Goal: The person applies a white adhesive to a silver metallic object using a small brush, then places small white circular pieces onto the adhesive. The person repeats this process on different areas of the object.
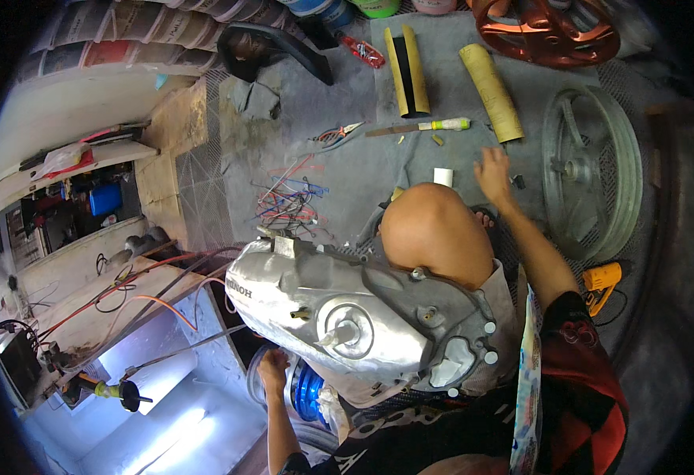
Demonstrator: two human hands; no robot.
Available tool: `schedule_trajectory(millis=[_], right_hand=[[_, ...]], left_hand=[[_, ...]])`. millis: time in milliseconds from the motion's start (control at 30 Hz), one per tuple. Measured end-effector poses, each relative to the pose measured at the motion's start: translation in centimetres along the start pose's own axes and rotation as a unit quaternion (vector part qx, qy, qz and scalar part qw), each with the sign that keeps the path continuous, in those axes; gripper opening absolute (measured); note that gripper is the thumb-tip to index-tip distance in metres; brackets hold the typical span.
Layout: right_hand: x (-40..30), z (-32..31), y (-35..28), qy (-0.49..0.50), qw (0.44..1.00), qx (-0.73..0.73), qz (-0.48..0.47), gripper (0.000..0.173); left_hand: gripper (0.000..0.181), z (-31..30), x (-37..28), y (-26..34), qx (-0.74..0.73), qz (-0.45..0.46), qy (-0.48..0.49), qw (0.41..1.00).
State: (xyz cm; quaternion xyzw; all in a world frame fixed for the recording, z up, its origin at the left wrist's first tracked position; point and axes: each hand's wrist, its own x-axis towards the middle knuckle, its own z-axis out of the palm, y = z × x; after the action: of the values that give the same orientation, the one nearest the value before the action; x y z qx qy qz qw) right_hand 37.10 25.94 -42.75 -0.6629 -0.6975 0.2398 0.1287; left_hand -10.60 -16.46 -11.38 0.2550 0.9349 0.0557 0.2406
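A silver engine crankcase cover (299, 297) with a raised maker's name, Honda, lies tilted across my lap beside my bare knee. Its small holes carry several white plugs. My left hand (272, 368) is below the cover's left end, fingers curled at a clear-rimmed round item next to a blue cylindrical thing (308, 393); whether it grips anything is unclear. Beyond the knee, my right hand (493, 172) reaches over the grey floor mat with fingers spread and nothing visible in them. Near it are a short white cylinder (443, 177) and a rolled yellow-backed sheet (492, 92).
A file (418, 126), pliers (338, 135) and a tangle of coloured wire hooks (290, 199) lie on the mat. A grey wheel (596, 172) and yellow tool (602, 282) stand right; a copper-coloured wheel (549, 29) is behind. Hoses run left, by a lit booth (174, 380).
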Motion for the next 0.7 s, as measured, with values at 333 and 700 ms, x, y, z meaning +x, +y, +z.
schedule_trajectory(millis=[333, 700], right_hand=[[0.5, 6.1, -2.5, -0.18, 0.978, -0.035, -0.095, 0.047], [-1.7, -8.0, -4.2, -0.096, 0.884, 0.454, 0.047, 0.031]], left_hand=[[0.009, -0.7, 2.8, 4.7, -0.002, 0.028, -0.011, 1.0], [0.012, 1.3, 6.4, 0.3, 0.07, 0.214, 0.012, 0.974]])
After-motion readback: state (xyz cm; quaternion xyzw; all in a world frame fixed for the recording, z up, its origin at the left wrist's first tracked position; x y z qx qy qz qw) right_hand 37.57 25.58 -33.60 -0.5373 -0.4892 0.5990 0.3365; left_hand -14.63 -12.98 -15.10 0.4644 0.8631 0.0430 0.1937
